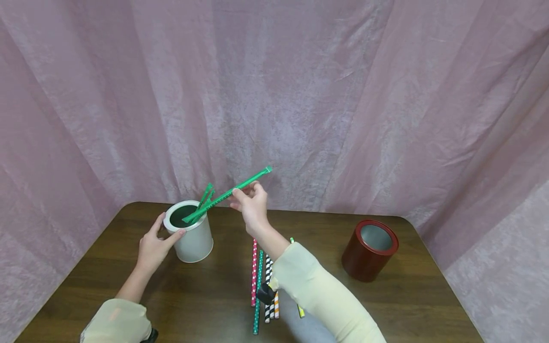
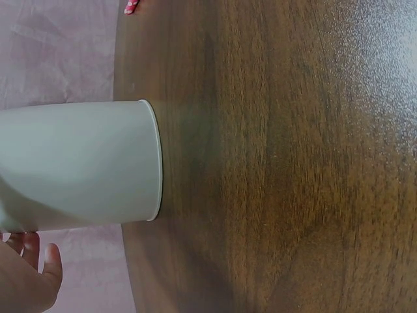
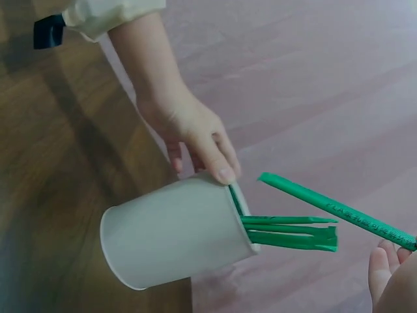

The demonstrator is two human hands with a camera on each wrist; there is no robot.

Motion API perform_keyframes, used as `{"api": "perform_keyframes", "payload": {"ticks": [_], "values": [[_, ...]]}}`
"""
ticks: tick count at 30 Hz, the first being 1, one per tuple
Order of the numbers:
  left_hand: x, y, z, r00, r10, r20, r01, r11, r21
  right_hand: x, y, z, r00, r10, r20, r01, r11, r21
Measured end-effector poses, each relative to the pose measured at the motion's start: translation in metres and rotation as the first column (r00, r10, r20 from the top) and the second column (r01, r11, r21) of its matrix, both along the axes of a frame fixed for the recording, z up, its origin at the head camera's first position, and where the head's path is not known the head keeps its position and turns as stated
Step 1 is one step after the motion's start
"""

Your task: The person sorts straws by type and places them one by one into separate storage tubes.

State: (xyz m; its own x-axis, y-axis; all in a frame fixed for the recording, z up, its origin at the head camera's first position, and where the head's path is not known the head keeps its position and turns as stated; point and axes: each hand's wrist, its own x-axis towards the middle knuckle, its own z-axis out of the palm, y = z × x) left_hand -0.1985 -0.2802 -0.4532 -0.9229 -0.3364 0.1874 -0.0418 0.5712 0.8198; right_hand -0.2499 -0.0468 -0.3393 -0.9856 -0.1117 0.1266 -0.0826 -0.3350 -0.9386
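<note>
Left hand (image 1: 154, 247): gripping white can (image 1: 195, 244) at rim.
Right hand (image 1: 253, 207): pinching green wrapped straw (image 1: 254, 178), tilted.
Can contents: similar green straws (image 3: 293, 240).

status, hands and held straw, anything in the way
Left hand holds white canister; right hand pinches green straw outside it. Possible obstruction: other green straws inside.

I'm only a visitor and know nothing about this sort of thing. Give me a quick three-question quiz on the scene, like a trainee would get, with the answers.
1. Which hand holds a green straw in the air?
2. What does the left hand touch? A: red can. B: white can. C: pink straw.
3. True or false: the held straw stands inside the white can.

Key:
1. The right hand.
2. B.
3. False; the right wrist view shows its end outside the can.
</note>
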Motion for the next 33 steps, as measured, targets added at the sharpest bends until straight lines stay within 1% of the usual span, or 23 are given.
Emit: {"api": "perform_keyframes", "payload": {"ticks": [4,9,19,23,26,33], "values": [[-0.001,0.0,-0.001,1.0,-0.001,-0.001,0.001,1.0,-0.001,-0.001,-0.006,-0.009,0.999,-0.028,-0.03,0.029,0.999,0.036],[-0.001,0.0,0.0,1.0,0.006,0.003,-0.006,1.0,0.0,-0.002,-0.014,-0.018,0.997,-0.038,-0.064,0.045,0.993,0.113],[-0.001,0.001,0.001,1.0,0.014,0.015,-0.014,1.0,-0.007,-0.008,-0.028,-0.026,0.993,-0.033,-0.116,0.058,0.974,0.218],[-0.002,0.002,0.0,1.0,0.014,0.01,-0.014,1.0,-0.013,-0.011,-0.031,-0.028,0.988,-0.041,-0.15,0.084,0.953,0.292],[-0.002,0.002,0.0,1.0,0.011,0.006,-0.011,1.0,-0.014,-0.012,-0.032,-0.029,0.986,-0.035,-0.16,0.09,0.933,0.348],[-0.003,0.001,-0.001,1.0,0.011,0.012,-0.011,1.0,-0.02,-0.017,-0.035,-0.035,0.993,-0.007,-0.116,0.059,0.89,0.451]]}}
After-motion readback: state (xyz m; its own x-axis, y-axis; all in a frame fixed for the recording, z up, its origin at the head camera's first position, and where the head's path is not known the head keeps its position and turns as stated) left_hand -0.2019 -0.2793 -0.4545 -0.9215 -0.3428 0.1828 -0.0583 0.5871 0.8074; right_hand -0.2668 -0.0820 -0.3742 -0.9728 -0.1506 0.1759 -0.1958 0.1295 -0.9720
